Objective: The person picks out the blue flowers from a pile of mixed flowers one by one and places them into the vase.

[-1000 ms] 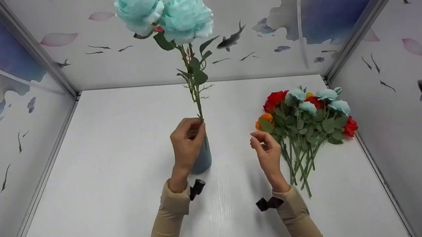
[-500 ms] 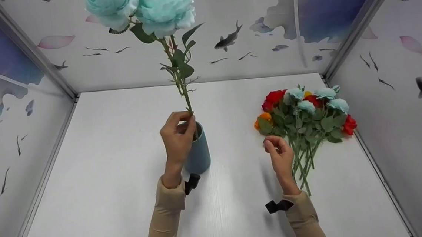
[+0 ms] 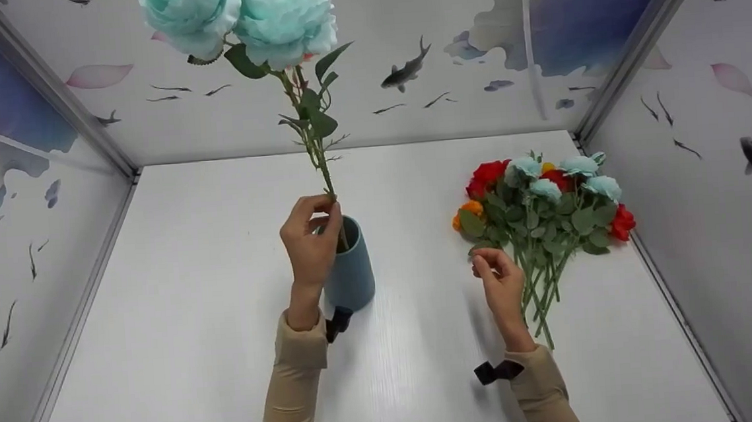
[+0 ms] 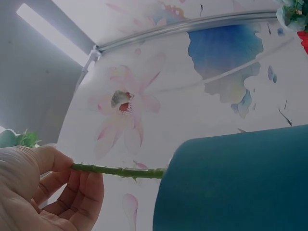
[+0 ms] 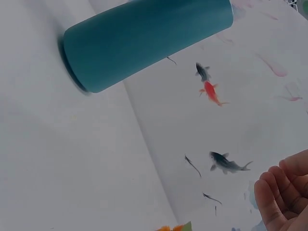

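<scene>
In the head view my left hand (image 3: 312, 238) pinches the green stem (image 3: 323, 168) of artificial flowers between thumb and fingers. Two large pale turquoise blooms (image 3: 287, 22) top it, above leaves. The stem's lower part passes into the mouth of a blue vase (image 3: 352, 272), which stands upright on the table. The left wrist view has the stem (image 4: 127, 171) running from the fingertips into the vase (image 4: 231, 183). My right hand (image 3: 501, 285) is held, loosely curled and holding nothing, near a bunch of flowers (image 3: 542, 219); the right wrist view has its fingers (image 5: 269, 197) bent with nothing between them.
The bunch, with red, orange and turquoise blooms, lies on the right of the white table (image 3: 189, 283), stems toward the front. Panels (image 3: 355, 100) painted with fish and petals wall the table at the back and both sides.
My left hand has shifted left and slightly back with the stem, so the blooms lean further left and the vase mouth shows. My right hand has moved right, toward the bunch.
</scene>
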A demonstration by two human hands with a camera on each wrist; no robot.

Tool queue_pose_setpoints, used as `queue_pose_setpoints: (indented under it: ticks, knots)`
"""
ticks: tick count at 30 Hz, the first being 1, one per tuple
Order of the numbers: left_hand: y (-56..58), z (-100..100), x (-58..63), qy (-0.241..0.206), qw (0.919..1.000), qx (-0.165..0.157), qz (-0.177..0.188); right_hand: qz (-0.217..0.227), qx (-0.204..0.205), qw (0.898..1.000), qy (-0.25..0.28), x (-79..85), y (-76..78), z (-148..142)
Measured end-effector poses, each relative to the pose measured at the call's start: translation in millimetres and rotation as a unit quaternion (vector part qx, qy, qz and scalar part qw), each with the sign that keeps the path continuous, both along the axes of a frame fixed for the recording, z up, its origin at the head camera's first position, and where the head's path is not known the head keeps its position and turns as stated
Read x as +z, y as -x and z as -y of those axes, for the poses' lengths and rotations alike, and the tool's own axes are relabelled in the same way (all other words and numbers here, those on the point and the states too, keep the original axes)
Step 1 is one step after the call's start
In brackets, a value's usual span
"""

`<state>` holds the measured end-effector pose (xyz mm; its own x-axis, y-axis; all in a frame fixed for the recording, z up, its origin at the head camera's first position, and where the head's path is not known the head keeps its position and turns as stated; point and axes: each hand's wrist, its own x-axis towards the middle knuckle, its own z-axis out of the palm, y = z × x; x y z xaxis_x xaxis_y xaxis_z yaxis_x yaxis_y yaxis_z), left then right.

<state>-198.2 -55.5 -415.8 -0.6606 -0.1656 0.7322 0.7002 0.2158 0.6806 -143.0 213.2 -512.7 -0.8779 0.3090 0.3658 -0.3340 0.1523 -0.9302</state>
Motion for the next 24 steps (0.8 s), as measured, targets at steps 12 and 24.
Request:
queue_pose_setpoints:
  ticks: [12, 24]
  knots:
    - [-21.0, -1, 17.9, 0.017, 0.9996, 0.011, 0.02, 0.023, -0.002, 1.0, 0.007, -1.4, -1.9, 2]
    - [-15.7, 3, -4.2, 0.025, 0.9989, 0.02, 0.033, 0.035, 0.002, 0.999, 0.01, -4.5, -2.2, 1]
